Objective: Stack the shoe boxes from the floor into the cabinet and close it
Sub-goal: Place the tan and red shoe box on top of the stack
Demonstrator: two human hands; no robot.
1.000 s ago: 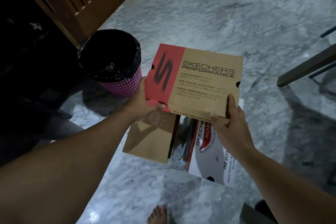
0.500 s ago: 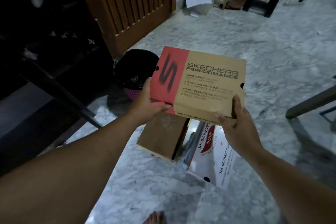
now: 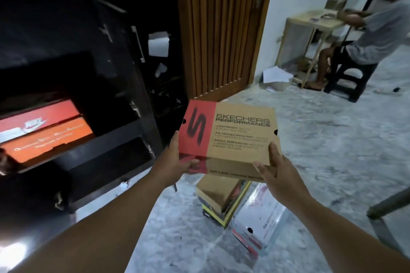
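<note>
Being carried at chest height now: the Skechers box [image 3: 229,137], lid up and level, clear of the floor [image 3: 332,162] and just right of the open black cabinet [image 3: 133,86], where a second ago it was hanging low over the bin with only a corner of the wooden door showing. Being gripped at both near corners: left hand [image 3: 177,162] clenched on the red end with fingers curled under the base, right hand [image 3: 271,169] grasping the tan end, thumb lying on the lid. Lifting and turning toward the cabinet, then, rather than picking up; probably moving into the placing step. Already sitting inside the cabinet, left of the carried box: a red Nike box [image 3: 37,121] and an orange box [image 3: 51,139], apparently stacked, with dark space above them. Still waiting on the floor directly below the carried box: a brown box [image 3: 216,190] tipped on a yellow-edged one, and a white box [image 3: 257,224] lying just right of those. Standing open beside the cabinet: its dark door [image 3: 124,51], so closing not yet done. Likely needing a leftward swing and a level slide onto the stack.
</note>
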